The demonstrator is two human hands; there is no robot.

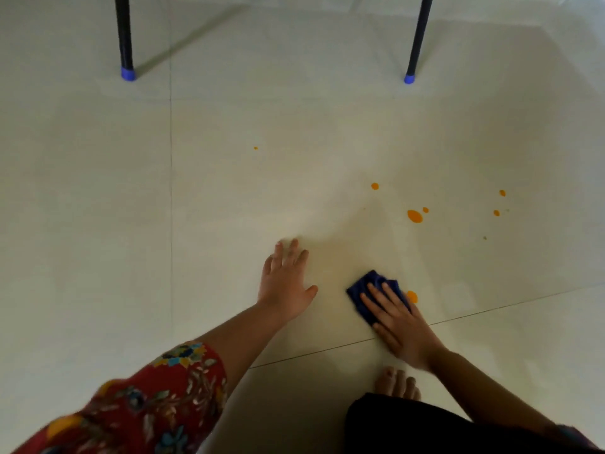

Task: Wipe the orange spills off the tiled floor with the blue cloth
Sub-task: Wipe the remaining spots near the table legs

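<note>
red floral sleeve (137, 404) is seen at the lower left edge, and dark clothing (425, 427) at the lower right, with a bare foot (396, 383) just beyond it on the tiled floor (98, 224). the left hand (286, 286) is laid flat on the floor, its fingers straight and spread, with nothing held. the right hand (399, 326) is pressed down on the blue cloth (366, 290), its fingers straight and slightly spread over it. the cloth is bunched under the fingers and lies on the floor just beyond a grout line. one orange drop (412, 296) is found just beside the cloth's right edge; whether it is touched by the cloth cannot be told. more orange spills (414, 216) are scattered farther off to the right: a larger blot with a small dot beside it, a round drop beyond these, and two small ones well to the right. a tiny speck (255, 148) is set apart on the left. two dark furniture legs (124, 37) with blue caps (128, 73) are stood at the far edge.
</note>
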